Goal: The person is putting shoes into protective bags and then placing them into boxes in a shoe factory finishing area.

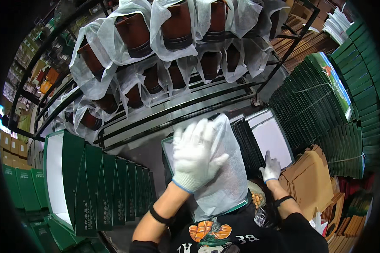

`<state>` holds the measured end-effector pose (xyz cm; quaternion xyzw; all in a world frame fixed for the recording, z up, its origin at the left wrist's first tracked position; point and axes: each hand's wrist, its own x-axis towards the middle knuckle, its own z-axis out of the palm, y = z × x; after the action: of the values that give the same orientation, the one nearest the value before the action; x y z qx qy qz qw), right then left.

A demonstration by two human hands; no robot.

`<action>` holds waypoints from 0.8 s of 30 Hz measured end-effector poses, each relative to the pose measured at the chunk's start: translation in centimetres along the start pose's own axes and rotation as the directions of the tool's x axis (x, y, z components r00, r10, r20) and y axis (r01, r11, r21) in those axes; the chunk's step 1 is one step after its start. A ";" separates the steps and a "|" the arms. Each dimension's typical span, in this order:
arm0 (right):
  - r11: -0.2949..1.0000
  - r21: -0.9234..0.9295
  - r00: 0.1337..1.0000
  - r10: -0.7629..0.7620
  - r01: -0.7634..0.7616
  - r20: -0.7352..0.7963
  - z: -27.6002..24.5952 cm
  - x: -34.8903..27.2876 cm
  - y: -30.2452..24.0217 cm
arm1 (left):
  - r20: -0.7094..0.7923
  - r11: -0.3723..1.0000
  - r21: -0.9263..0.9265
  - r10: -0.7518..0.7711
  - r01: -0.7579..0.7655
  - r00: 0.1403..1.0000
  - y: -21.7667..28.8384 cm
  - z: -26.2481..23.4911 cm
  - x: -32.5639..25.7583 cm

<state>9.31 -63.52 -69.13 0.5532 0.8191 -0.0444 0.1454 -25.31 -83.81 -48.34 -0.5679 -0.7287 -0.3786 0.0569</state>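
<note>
My left hand [196, 156], in a white knit glove, is open with fingers spread, palm down on a thin white fabric sheet [228, 168]. That sheet drapes over a green box [168, 147] in front of my chest; only parts of the box's rim show, and its contents are hidden. Off to the right, my right hand [271, 168], gloved too, reaches to a white-lined lid or tray [270, 135] at the end of a row of dark green ones [245, 141]. Its fingers are extended against the lower edge of the white surface.
A black metal rack [156, 113] ahead holds brown boots [177, 25] wrapped in white fabric. Nested green boxes [101, 185] line the left side. Tied green stacks [312, 92] and flattened brown cardboard [310, 181] stand at the right. A bag of small tan balls [257, 198] is near my right forearm.
</note>
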 end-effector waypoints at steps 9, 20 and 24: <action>0.944 0.061 0.811 -0.244 0.324 -0.531 -9.4 -1.0 2.6 | 0.434 0.963 0.266 -0.155 0.038 0.887 1.1 4.4 -0.7; 0.611 0.704 0.901 -0.424 0.362 -0.095 -14.2 -15.2 -9.5 | 0.085 0.842 -0.288 -0.452 0.456 0.888 5.1 -1.8 -16.2; 0.128 0.988 0.920 -0.390 0.084 -0.028 -11.7 -17.9 -11.4 | 0.286 0.356 -0.560 -0.764 0.748 0.578 5.3 -1.5 -22.0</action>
<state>2.79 -81.19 -53.82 0.3671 0.6500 -0.6468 -0.1560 -13.52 -101.62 -55.97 -0.1473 -0.7339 -0.5875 -0.3075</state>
